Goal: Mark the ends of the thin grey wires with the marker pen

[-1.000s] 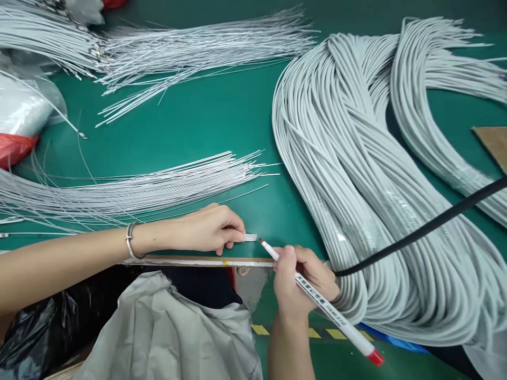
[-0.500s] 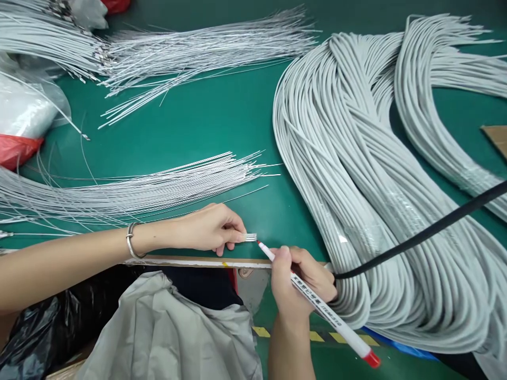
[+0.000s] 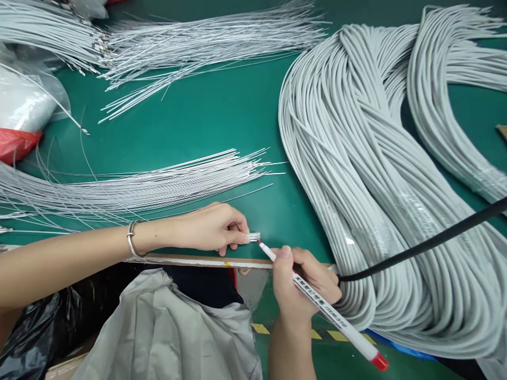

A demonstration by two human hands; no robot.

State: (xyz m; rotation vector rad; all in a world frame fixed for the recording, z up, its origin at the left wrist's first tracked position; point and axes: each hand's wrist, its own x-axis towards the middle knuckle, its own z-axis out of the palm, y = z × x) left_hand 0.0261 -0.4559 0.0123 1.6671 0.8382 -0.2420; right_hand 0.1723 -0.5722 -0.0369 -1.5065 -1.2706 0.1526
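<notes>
My left hand (image 3: pixel 227 229) pinches a small bunch of white wire ends (image 3: pixel 254 237) between thumb and fingers, just above the table's front edge. How far the wires run back inside the fist is hidden. In my right hand (image 3: pixel 303 277) is a white marker pen (image 3: pixel 336 318) with dark lettering and a red back end. Its red tip is at the right end of the wires, touching or very close; I cannot tell which. A loose bundle of thin white wires (image 3: pixel 178 187) lies just beyond my left forearm.
Thick grey cables (image 3: pixel 356 158) lie in a big looped heap on the right, crossed by a black cord (image 3: pixel 428 243). More thin wires (image 3: pixel 217 42) lie at the back of the green table (image 3: pixel 190 124). Clear plastic bags (image 3: pixel 27 100) and a red one (image 3: pixel 18 145) are at the left.
The wire ends now appear turned and slightly spread in my left fingers. Both hands and the pen have shifted slightly right in view; the pen tip stays at the wire ends.
</notes>
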